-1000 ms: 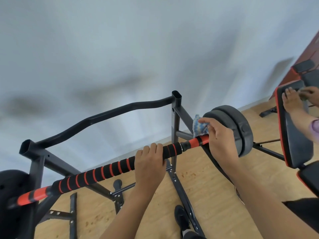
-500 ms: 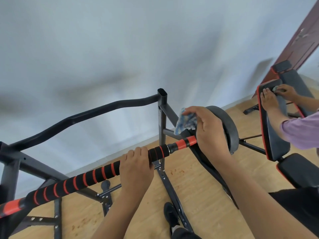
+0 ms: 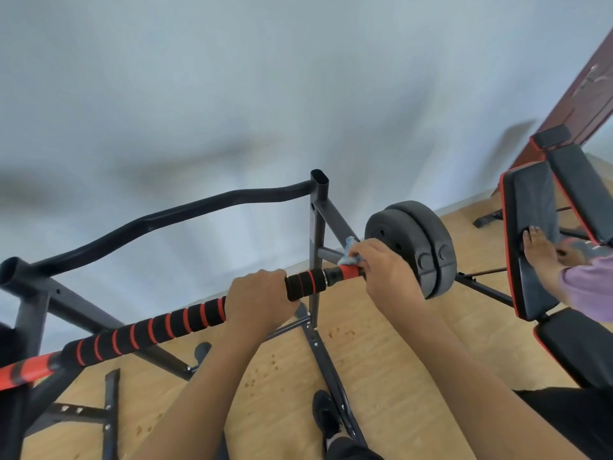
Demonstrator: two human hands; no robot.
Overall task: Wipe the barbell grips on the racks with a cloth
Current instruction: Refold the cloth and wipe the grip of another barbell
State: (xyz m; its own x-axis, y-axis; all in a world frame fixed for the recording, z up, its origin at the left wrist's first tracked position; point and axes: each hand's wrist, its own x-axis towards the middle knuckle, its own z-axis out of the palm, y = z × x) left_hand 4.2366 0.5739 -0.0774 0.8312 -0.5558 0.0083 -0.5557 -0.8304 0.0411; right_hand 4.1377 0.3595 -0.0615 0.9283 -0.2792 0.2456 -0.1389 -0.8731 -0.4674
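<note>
Head camera view: a person's left hand (image 3: 260, 298) wraps its fingers around the black-and-red ribbed foam grip (image 3: 166, 327) of a barbell (image 3: 311, 282) that runs from lower left to upper right across a dark metal rack (image 3: 316, 227). The right hand (image 3: 386, 270) clutches a bunched blue cloth (image 3: 348, 252) and presses it onto the red section of the bar, just beside two black weight plates (image 3: 411, 250) at the bar's right end. The cloth shows only above the knuckles; the rest is hidden under the hand. At right, another person in a purple sleeve (image 3: 587, 287) rests a flat hand (image 3: 539, 250) on the black, red-edged pad of a weight bench (image 3: 527, 227). A black shoe (image 3: 326, 416) stands on the wooden floor (image 3: 381, 376) below the bar.
</note>
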